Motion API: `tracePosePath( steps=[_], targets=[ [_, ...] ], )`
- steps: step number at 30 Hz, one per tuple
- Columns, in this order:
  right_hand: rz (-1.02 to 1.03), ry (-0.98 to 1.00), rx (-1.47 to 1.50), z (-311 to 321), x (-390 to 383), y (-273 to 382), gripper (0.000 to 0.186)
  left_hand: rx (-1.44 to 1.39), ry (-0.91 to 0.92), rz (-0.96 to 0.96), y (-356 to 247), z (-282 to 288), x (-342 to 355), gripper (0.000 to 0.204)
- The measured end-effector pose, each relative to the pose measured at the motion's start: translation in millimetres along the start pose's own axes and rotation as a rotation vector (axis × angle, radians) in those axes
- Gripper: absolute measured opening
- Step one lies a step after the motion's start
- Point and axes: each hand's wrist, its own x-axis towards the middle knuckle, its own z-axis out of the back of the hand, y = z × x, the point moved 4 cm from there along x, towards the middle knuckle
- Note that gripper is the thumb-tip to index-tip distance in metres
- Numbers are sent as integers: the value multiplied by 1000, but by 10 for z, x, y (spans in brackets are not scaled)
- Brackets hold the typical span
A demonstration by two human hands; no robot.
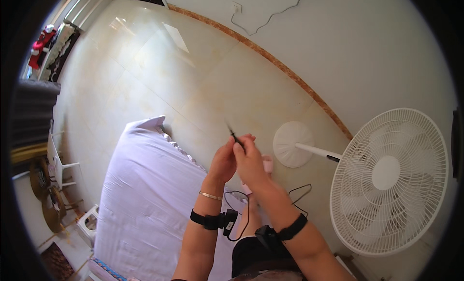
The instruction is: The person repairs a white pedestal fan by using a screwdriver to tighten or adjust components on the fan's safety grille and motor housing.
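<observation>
My left hand (223, 161) and my right hand (251, 166) are raised together in the middle of the view, fingers closed around a thin dark tool (234, 136). Its narrow upper end is blurred and points away from me; I cannot make out what kind of tool it is. Black straps with small boxes and cables sit on both my forearms. Below and to the left lies a pad or mattress with a lilac sheet (140, 194). Behind my right hand a pink slipper (267, 162) shows on my foot.
A white pedestal fan (385, 172) stands close on my right, its round base (293, 141) on the tiled floor (183, 78). The wall (348, 54) curves across the upper right, with a cable in a socket. White chairs (63, 165), stools and dark curtains (34, 112) line the left.
</observation>
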Motion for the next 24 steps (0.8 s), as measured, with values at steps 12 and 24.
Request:
tracePosePath(
  steps=[12, 24],
  targets=[
    [-259, 168, 237, -500, 1531, -342, 36, 300, -205, 146, -1069, 384, 1156, 35],
    [-358, -369, -169, 707, 3593, -2107, 25, 606, -412, 300, -1623, 1111, 3195, 23]
  ],
)
